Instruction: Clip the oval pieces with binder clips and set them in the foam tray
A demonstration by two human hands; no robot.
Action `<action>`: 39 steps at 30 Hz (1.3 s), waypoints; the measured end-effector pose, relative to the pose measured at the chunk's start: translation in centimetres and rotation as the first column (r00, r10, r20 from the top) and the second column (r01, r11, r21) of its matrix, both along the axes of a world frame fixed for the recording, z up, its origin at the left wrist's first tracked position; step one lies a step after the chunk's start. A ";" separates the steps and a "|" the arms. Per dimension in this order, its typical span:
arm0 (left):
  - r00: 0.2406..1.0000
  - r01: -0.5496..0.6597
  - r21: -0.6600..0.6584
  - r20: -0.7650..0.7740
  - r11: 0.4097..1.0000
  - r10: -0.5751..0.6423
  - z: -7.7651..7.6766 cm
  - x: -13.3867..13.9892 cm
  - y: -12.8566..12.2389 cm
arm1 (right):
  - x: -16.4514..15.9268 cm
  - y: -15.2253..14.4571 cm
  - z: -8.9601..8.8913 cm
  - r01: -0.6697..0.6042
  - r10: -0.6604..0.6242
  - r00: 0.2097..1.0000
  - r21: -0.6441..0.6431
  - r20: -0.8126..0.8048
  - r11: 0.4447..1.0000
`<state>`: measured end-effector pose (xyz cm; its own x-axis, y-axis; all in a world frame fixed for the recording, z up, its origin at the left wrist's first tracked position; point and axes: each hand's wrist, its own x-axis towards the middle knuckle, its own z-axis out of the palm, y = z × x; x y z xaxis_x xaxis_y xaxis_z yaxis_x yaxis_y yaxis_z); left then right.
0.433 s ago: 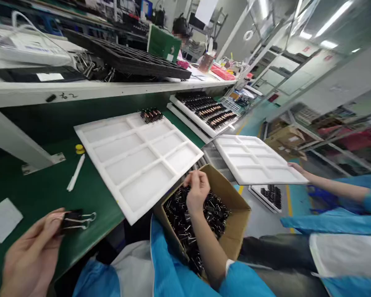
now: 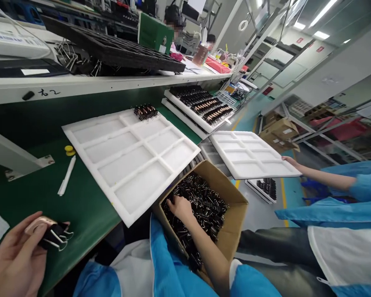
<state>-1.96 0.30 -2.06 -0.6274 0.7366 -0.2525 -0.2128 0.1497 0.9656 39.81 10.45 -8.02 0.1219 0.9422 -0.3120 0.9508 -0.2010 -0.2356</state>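
Note:
My left hand (image 2: 21, 251), at the lower left over the green bench, grips a black binder clip (image 2: 54, 238) with its wire handles pointing right. A rounded copper-coloured piece (image 2: 41, 222) shows at the clip, between my thumb and fingers. My right hand (image 2: 181, 208) reaches into a cardboard box (image 2: 231, 231) of loose black binder clips (image 2: 208, 202). Its fingers are curled down against the clips near the box's left side; the fingertips are hidden. Left of the box lies a white foam tray (image 2: 156, 159) with wide compartments. A group of clips (image 2: 145, 111) sits at its far corner.
Filled trays (image 2: 200, 109) are stacked at the back right. A co-worker's hand (image 2: 289, 160) holds another white tray (image 2: 253, 154) beside the box. A white pen (image 2: 67, 175) and yellow round object (image 2: 69, 150) lie on the bench (image 2: 89, 222). A shelf edge (image 2: 111, 87) runs above.
My right hand has lowered from above the box to the clips at its left side. My left hand has turned and moved down-left, showing the copper-coloured piece. The view has shifted slightly.

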 end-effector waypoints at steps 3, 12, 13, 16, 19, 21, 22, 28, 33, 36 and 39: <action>0.998 -0.056 0.068 0.011 0.996 0.056 0.8 1.2 -0.2 | -1.2 0.1 -0.9 -0.012 0.023 0.992 -0.090 0.124 0.996; 0.987 -0.109 0.045 0.122 0.993 0.103 1.3 1.3 -0.2 | -2.8 -1.9 -0.5 -0.078 0.104 0.976 -0.137 0.192 0.987; 0.988 -0.099 0.044 0.124 0.994 0.093 1.3 1.2 -0.3 | -3.0 -2.2 -0.5 -0.092 0.117 0.975 -0.139 0.189 0.986; 0.992 -0.084 0.040 0.103 0.996 0.079 1.2 1.1 -0.6 | -2.5 -2.5 -0.7 -0.075 0.088 0.990 -0.121 0.106 0.990; 0.987 -0.101 0.064 0.129 0.993 0.092 1.5 1.3 -0.9 | -0.5 -2.3 -1.4 0.071 -0.083 0.971 -0.059 -0.226 0.996; 0.983 -0.115 0.087 0.154 0.990 0.100 1.8 1.6 -0.9 | 1.3 -2.0 -1.9 0.184 -0.198 0.853 -0.075 -0.482 0.980; 0.982 -0.119 0.094 0.160 0.988 0.103 2.0 1.7 -1.0 | 2.1 -1.9 -2.0 0.247 -0.265 0.776 -0.112 -0.573 0.963; 0.979 -0.126 0.124 0.177 0.984 0.103 2.5 2.2 -1.1 | 5.3 -1.3 -0.2 0.540 -0.548 0.137 -0.401 -0.825 0.739; 0.985 -0.091 0.149 0.161 0.985 0.067 2.6 2.2 -1.4 | 5.6 -0.7 3.7 0.571 -0.402 -0.257 -0.474 -0.879 0.670; 0.988 -0.072 0.145 0.147 0.987 0.050 2.6 2.2 -1.5 | 4.9 -0.4 6.0 0.579 -0.330 -0.282 -0.434 -0.901 0.690; 0.993 -0.054 0.138 0.113 0.989 0.038 2.7 2.2 -1.5 | 3.5 0.0 8.0 0.561 -0.221 -0.131 -0.256 -0.966 0.788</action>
<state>0.29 -1.16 0.63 -0.6355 0.7406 -0.2182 -0.3224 0.0022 0.9466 43.29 10.42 -0.07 0.2571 0.8946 -0.3654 -0.4299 -0.2327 -0.8724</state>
